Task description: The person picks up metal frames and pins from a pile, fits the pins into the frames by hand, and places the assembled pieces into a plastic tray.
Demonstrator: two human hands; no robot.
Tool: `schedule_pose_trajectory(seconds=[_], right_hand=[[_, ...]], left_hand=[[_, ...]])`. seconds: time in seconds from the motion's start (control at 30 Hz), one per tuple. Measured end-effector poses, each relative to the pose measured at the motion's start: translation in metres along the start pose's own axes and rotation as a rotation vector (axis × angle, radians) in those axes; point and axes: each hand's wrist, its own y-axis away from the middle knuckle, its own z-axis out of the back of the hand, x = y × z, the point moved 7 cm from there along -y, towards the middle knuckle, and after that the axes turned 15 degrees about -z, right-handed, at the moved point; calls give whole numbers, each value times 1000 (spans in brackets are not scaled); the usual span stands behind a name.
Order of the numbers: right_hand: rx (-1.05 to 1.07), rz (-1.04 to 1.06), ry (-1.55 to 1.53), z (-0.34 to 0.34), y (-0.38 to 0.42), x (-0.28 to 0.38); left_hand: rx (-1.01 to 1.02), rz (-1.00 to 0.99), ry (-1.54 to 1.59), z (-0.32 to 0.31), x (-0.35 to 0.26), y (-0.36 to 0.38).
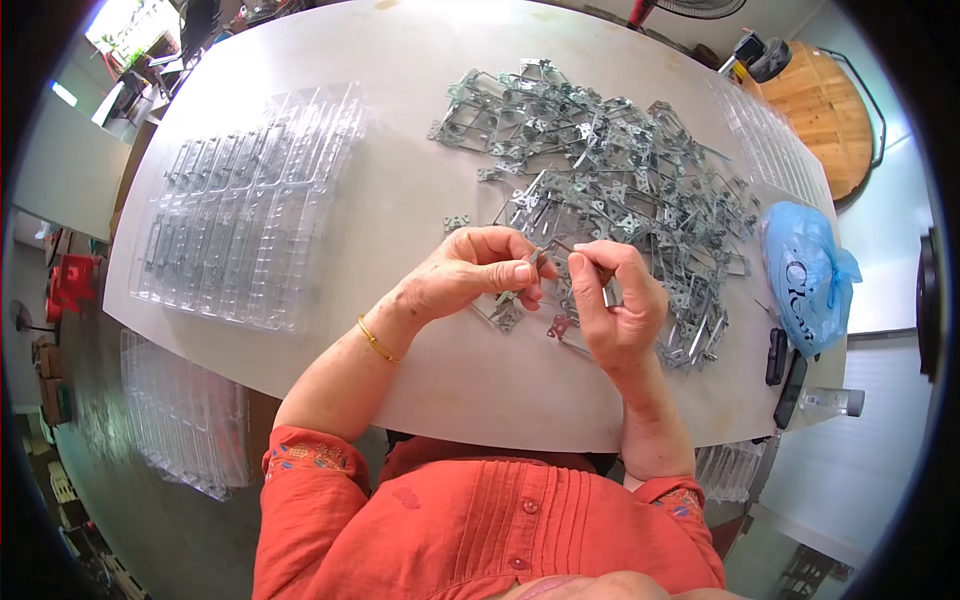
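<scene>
My left hand is closed, thumb and fingers pinching a small metal part in front of the pile. Close on its right, my right hand is also closed, thumb against fingers on a thin end of metal. Whether both hands hold one and the same part cannot be made out. Behind and right of my hands spreads a large heap of metal brackets with rods. A reddish bracket lies on the table just below, between my hands.
On the white table, clear plastic trays with metal parts stand at the left. More trays lie at the far right. A blue plastic bag, a black phone and a clear bottle are by the right edge.
</scene>
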Motion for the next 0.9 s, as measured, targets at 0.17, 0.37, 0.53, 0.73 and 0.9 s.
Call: schedule_pose_trajectory(seconds=[0.17, 0.37, 0.53, 0.73, 0.9], right_hand=[[-1, 21, 6, 0, 2, 3], [90, -133, -67, -5, 5, -10], [123, -162, -58, -9, 6, -13], [161, -327, -79, -12, 5, -12], [311, -386, -145, -19, 6, -23]], left_hand=[[-46, 2, -80, 2, -4, 0], [-59, 4, -99, 7, -3, 0], [-45, 43, -152, 2, -3, 1], [-57, 40, -169, 3, -3, 2], [-50, 34, -221, -4, -9, 1]])
